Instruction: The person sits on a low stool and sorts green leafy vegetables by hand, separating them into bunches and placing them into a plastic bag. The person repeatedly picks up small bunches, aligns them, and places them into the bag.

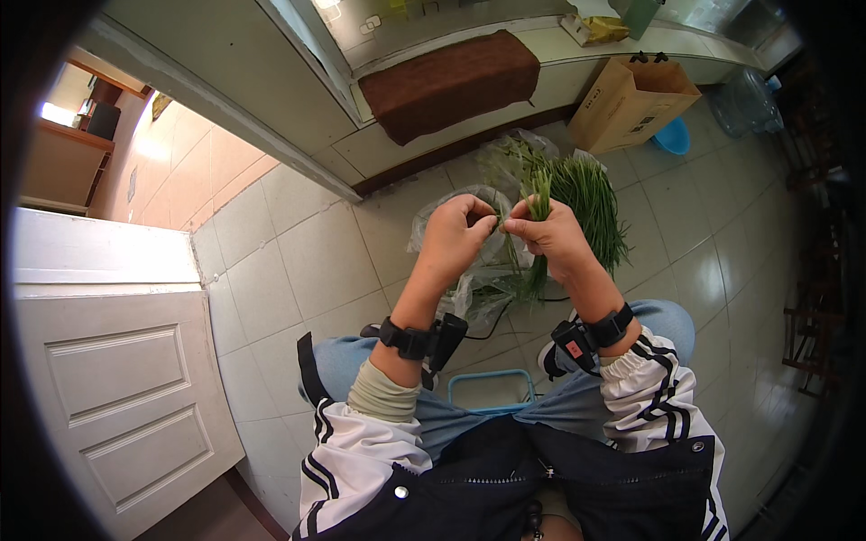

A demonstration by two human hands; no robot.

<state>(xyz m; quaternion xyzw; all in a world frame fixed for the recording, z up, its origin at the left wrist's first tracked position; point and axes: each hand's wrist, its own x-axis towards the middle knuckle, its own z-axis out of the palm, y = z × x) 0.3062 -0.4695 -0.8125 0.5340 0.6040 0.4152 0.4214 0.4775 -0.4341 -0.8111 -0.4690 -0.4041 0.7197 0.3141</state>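
Note:
My right hand (552, 236) is closed on a small bunch of long green leafy stalks (539, 194), like chives, held upright. Just left of it my left hand (465, 233) pinches a thin green strand at the bunch's side. Beyond my hands a large pile of the same greens (591, 212) lies on the floor with clear plastic bags (483, 293) around and under it. Black devices are strapped on both my wrists. A light blue metal frame (492, 377), perhaps a low stool, shows between my legs.
Tiled floor (316, 252). At the back stand a brown paper bag (622, 108), a blue basin (672, 135) and a large water bottle (747, 104). A brown cloth (451, 81) lies on the ledge. A white door (126, 388) and doorway are at left; dark furniture (807, 334) at right.

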